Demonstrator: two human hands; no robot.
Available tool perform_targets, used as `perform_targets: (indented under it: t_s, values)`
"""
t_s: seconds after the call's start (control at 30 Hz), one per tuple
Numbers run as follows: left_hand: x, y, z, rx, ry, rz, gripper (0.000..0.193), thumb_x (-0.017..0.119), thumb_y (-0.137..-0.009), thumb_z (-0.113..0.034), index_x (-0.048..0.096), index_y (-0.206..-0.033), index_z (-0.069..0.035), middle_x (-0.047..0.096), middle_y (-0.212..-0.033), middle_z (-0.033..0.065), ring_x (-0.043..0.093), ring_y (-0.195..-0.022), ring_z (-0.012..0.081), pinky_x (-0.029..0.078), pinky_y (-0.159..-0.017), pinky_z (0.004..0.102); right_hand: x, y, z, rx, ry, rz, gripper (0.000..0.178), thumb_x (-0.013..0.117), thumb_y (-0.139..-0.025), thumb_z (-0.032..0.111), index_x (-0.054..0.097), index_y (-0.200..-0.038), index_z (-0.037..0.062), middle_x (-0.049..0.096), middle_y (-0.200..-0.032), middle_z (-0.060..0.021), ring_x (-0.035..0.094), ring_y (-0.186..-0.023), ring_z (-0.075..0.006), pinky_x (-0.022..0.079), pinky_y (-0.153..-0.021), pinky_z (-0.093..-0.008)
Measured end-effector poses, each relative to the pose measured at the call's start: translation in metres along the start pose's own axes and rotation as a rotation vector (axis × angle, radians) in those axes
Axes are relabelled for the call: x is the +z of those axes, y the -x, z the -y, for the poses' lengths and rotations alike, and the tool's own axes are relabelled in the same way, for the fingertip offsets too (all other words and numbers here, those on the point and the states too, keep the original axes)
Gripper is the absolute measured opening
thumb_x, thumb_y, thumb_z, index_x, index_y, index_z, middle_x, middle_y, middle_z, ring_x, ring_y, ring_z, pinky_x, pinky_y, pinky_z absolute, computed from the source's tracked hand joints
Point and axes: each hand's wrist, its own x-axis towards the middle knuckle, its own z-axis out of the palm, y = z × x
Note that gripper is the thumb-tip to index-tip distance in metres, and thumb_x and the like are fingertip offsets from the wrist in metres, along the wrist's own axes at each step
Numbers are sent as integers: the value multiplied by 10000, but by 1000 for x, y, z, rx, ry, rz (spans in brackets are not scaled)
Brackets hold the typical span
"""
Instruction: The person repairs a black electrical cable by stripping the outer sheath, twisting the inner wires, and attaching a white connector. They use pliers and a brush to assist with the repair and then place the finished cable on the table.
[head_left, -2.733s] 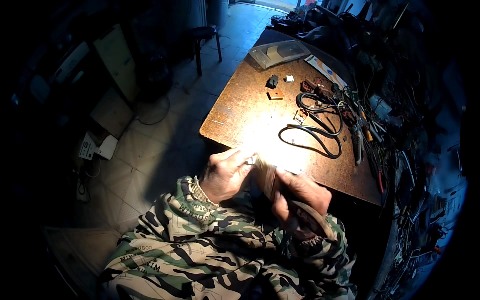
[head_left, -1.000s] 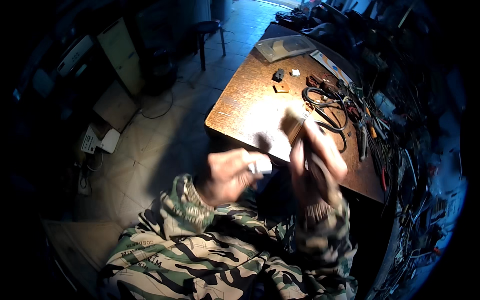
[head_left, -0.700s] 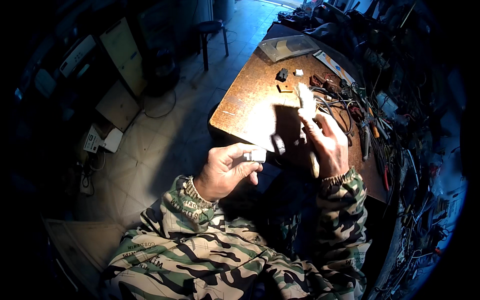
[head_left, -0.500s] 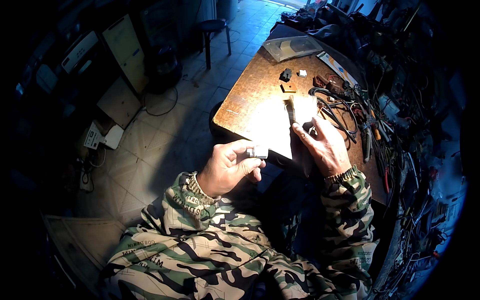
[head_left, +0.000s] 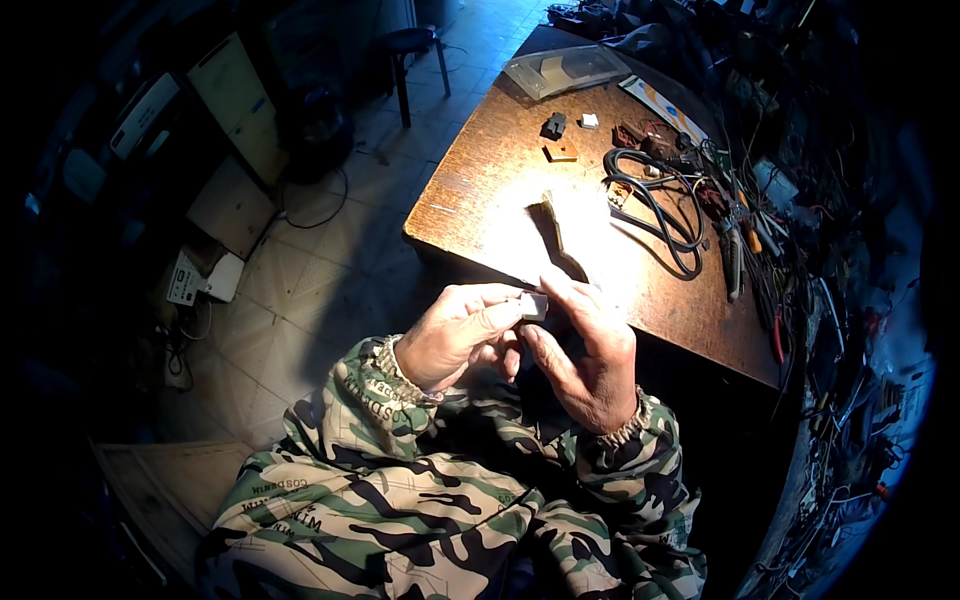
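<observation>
A small pale boxy part (head_left: 534, 307) is held just off the near edge of the wooden table. My left hand (head_left: 455, 335) pinches it between thumb and fingertips. My right hand (head_left: 590, 355) closes on the same part from the other side, with the thumb below it and the index finger above. Its far face catches the light; finer detail is too small to read. Just beyond my right fingertips, a flat pale thing with a dark edge (head_left: 566, 243) lies on the table, washed out by glare, so its kind is unclear.
On the table (head_left: 460, 180) sit a black connector-like block (head_left: 554, 125), a small white piece (head_left: 589, 121), a brown block (head_left: 561, 150), a clear plastic package (head_left: 565, 70) and a coiled black cable (head_left: 665, 225). Tools and wires crowd the right side. A stool (head_left: 408, 45) stands beyond.
My right hand has left the pale, dark-edged thing on the table and moved left and toward me, onto the small part. My left hand still holds that part. The view has shifted slightly.
</observation>
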Motion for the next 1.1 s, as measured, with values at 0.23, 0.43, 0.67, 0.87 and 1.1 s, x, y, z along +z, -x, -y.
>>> perform_targets:
  t_s: [0.23,0.43,0.67,0.87,1.1]
  values:
    - [4,-6,4,69,-36,26,368,545,-1033,-249,568,-1235,58,669,-980,116,647,-699,139,559,-632,256,-10,-2,-5,115,-101,61,294,738,-858,23,657,-1130,-56,684,-1040,-168,689,-931,-218,535,-820,-292]
    - [5,-15,9,128,-34,-58,366,559,-1021,-227,574,-1252,57,675,-963,112,665,-722,141,522,-622,221,-22,-15,-23,14,-28,137,365,707,-821,43,640,-1172,-31,675,-1004,-176,676,-897,-271,529,-803,-346]
    - [4,-12,2,216,-255,-141,342,566,-1009,-164,571,-1265,63,680,-942,112,675,-718,139,502,-634,215,-38,-51,-56,-74,186,139,382,592,-788,-23,625,-1168,-24,651,-1067,-168,664,-964,-288,516,-869,-331]
    - [3,-12,5,229,-317,-112,247,603,-988,-65,613,-1182,87,683,-941,106,667,-723,126,551,-673,245,-14,-14,-27,26,-154,38,379,654,-808,15,649,-1186,-19,698,-994,-187,692,-930,-283,529,-856,-351]
    - [8,-10,13,357,-323,-155,255,649,-955,-26,610,-1180,86,689,-977,111,667,-732,117,566,-657,230,13,14,-23,339,-550,-53,322,686,-885,-26,636,-1201,-58,695,-996,-86,646,-875,-119,517,-773,-256]
